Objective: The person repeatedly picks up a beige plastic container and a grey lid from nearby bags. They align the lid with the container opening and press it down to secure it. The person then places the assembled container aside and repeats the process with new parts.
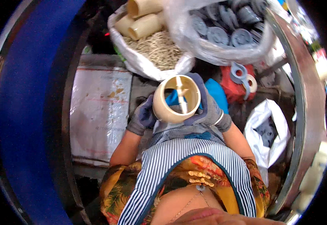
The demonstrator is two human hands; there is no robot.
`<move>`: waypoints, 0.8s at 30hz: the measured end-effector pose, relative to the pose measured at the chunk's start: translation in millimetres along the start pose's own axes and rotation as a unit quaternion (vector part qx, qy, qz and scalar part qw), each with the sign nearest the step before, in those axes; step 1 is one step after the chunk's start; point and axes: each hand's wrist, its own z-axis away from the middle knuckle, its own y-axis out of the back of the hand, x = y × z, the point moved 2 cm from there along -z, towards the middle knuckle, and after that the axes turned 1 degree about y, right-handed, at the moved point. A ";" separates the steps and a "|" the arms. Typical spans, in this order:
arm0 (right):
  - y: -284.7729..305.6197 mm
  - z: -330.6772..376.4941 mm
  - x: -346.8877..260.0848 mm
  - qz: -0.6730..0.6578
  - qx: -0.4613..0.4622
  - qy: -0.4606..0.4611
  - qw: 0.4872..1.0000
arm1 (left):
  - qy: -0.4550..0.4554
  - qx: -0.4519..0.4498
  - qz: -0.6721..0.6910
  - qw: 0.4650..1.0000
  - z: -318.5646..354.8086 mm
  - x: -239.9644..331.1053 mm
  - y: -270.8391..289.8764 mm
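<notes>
Cream tube [162, 109] gripped by left hand [145, 115] and right hand [208, 108], both gloved, bar [181, 95] across bore, grey caps [218, 36] beyond.

**Around the edges**

A flat plastic-wrapped package [96, 120], flecked with brown bits, lies at left, near a tall blue surface [28, 112]. At upper right, a translucent bag [208, 56] holds round grey caps [218, 35]. Below it, a blue-grey ringed piece [235, 79] and a pale ring [254, 87] overlap a red bag [229, 90]; a white bag [279, 140] contains dark grey parts [265, 133].
</notes>
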 end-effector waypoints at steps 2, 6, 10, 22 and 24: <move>26.2 10.8 -10.0 0.158 -0.047 -0.008 0.986 | -0.110 -0.042 -0.291 0.950 -13.1 -11.6 -22.3; 58.6 45.3 10.1 0.201 -0.008 -0.053 0.978 | -0.489 -0.003 -0.696 0.526 -12.0 -5.2 -115.4; 59.8 53.7 15.6 0.181 -0.024 -0.046 0.982 | -0.364 -0.328 -0.832 0.259 -45.7 -22.3 -176.2; 57.4 53.7 24.6 0.188 -0.061 -0.016 0.980 | -0.243 -0.476 -0.829 0.167 -78.6 -23.4 -180.3; 56.0 38.4 34.4 0.175 -0.054 -0.017 0.983 | -0.225 -0.480 -0.829 0.178 -84.0 -5.0 -196.7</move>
